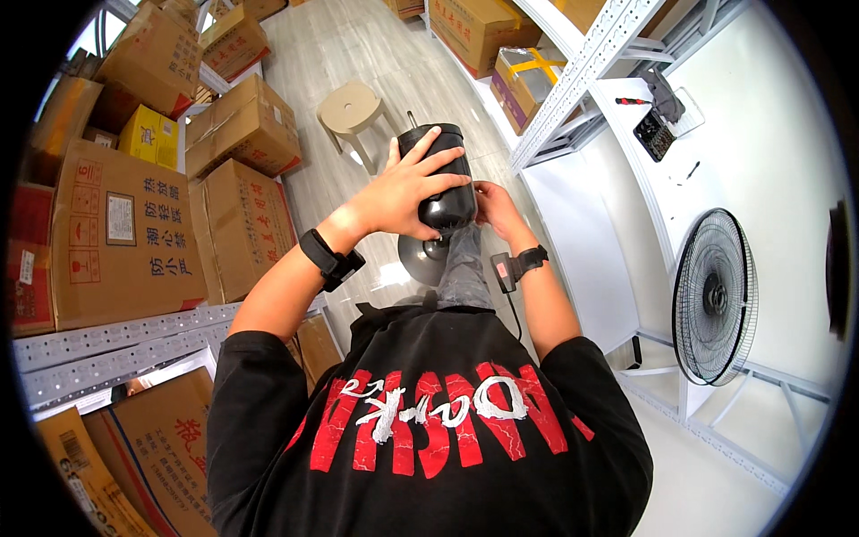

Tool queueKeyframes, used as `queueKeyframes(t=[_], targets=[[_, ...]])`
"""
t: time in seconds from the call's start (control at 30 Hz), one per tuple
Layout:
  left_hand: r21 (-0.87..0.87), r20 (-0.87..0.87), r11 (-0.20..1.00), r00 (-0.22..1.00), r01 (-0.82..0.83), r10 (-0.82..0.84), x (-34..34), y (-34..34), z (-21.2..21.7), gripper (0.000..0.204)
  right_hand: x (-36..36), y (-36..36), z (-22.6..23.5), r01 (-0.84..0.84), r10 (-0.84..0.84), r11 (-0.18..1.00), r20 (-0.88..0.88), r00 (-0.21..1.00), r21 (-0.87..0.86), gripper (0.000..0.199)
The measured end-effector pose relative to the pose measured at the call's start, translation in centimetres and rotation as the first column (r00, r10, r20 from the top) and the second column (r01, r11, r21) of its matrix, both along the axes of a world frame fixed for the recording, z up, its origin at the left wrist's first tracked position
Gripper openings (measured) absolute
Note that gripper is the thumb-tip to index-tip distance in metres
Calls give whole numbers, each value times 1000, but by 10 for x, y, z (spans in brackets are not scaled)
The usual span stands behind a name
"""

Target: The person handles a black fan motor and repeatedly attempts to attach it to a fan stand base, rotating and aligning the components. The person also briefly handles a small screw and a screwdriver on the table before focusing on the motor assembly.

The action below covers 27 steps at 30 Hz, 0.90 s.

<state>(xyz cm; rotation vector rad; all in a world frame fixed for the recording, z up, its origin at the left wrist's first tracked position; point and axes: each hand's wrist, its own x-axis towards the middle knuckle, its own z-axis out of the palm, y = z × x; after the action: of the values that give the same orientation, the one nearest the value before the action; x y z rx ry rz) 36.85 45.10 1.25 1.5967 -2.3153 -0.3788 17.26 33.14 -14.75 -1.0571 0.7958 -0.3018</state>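
Note:
A black fan motor housing (446, 209), rounded at its near end, is in front of me above the floor. A thin metal shaft (412, 119) sticks out at its far end. My left hand (413, 190) lies over its top and left side, fingers spread and wrapped round it. At its right side is my right hand (497, 211), its fingers curled in close; what they pinch is hidden. Below the housing shows a dark, shiny round base (420, 259), partly covered by my left hand and my grey trouser leg (465, 268).
A beige stool (353, 109) stands ahead on the floor. Cardboard boxes (134, 237) fill the left shelves. To the right, a fan grille (715, 297) leans by a white bench (626, 152) holding a black tray of small parts (654, 136) and a red-black screwdriver (633, 101).

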Motion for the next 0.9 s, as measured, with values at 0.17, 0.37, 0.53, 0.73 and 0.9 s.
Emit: queueKeyframes(t=[0.17, 0.37, 0.53, 0.73, 0.9], targets=[[-7, -25, 1000, 1000, 1, -1, -2, -2, -1, 88, -8, -9, -3, -32, 29, 997, 54, 998, 69, 25], [16, -22, 999, 999, -27, 27, -6, -1, 1, 86, 11, -7, -5, 71, -70, 996, 36, 997, -44, 23], [15, -54, 1000, 998, -19, 20, -2, -2, -2, 83, 8, -5, -7, 43, -48, 991, -33, 998, -126, 23], [4, -87, 1000, 996, 12, -12, -2, -7, -2, 82, -10, -2, 1, 55, -67, 996, 181, 981, 67, 28], [21, -116, 998, 992, 62, -59, 5, -16, -3, 81, -15, -10, -6, -119, 95, 979, -149, 984, -165, 28]])
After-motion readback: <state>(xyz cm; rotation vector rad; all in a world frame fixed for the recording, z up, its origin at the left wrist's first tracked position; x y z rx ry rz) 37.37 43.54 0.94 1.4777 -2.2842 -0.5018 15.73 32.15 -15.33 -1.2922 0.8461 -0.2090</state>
